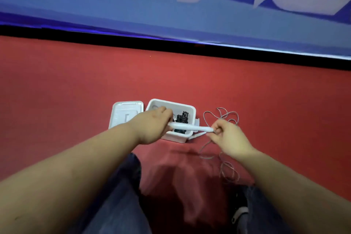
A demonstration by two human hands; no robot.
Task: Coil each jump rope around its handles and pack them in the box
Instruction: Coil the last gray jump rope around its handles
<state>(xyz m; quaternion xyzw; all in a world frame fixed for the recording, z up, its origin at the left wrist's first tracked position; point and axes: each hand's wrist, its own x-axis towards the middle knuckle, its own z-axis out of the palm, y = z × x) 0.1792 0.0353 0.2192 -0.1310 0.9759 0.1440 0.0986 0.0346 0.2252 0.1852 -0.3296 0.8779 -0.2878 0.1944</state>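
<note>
The white handles (190, 127) are held level, long axis left to right, gripped by the left hand (152, 125); the thin grey rope (224, 118) is pinched by the right hand (226, 137).

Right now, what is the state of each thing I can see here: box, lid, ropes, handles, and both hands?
Box: open, on the red floor.
Lid: off, lying beside the box.
Black rope: coiled, inside the box.
White handles: held level above the box.
Grey rope: uncoiled, loose on the floor.
Left hand: grips the handles' end.
Right hand: pinches the rope at the handles' other end.
</note>
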